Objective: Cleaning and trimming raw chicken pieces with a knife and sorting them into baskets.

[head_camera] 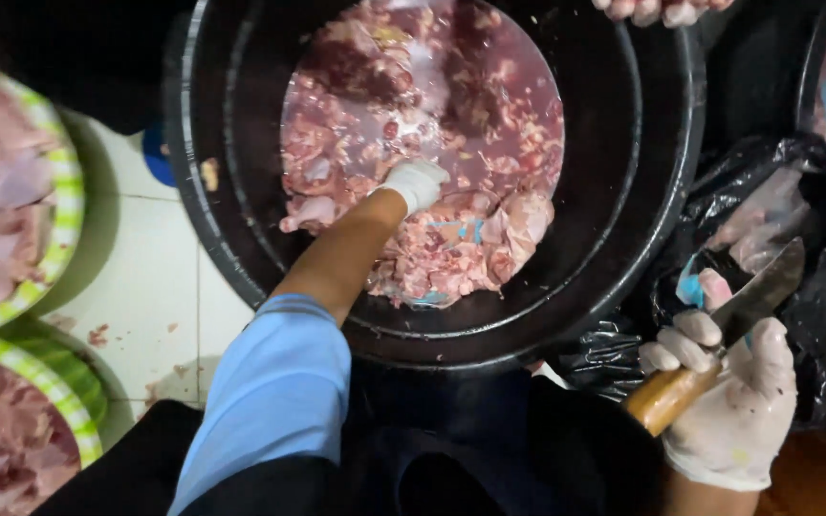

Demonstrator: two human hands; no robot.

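Observation:
A large black tub holds raw meat pieces in reddish water. My left hand, in a white glove, reaches down into the tub and rests among the meat; whether it grips a piece is hidden. My right hand, also gloved in white, holds a knife by its wooden handle at the lower right, the blade pointing up over a black plastic bag. My blue sleeve covers the left upper arm.
Two green-and-white rimmed bowls filled with pale meat stand at the left on a white tiled floor. Another person's fingers touch the tub's far rim. A further dark container with meat sits at the top right.

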